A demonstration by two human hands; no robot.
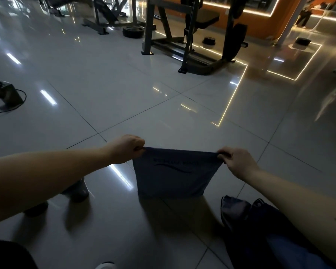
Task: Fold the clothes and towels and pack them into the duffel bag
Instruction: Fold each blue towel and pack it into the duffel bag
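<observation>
One blue cloth (175,175) is hanging over the tiled floor (124,94), dangling below the grip. The left hand (127,149) is pinching its ten o'clock corner, the right hand (236,162) its two o'clock corner. The duffel bag (260,226) is lying at five o'clock, apart.

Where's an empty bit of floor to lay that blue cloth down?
Bare tiles lie beyond the blue cloth, up to the gym rack, and beneath it, between the dark container and the duffel bag. Crowded: by the bag and around the rack.

both hands (127,149) (236,164) pinching hanging blue cloth (175,173), duffel bag (260,226) beside
</observation>
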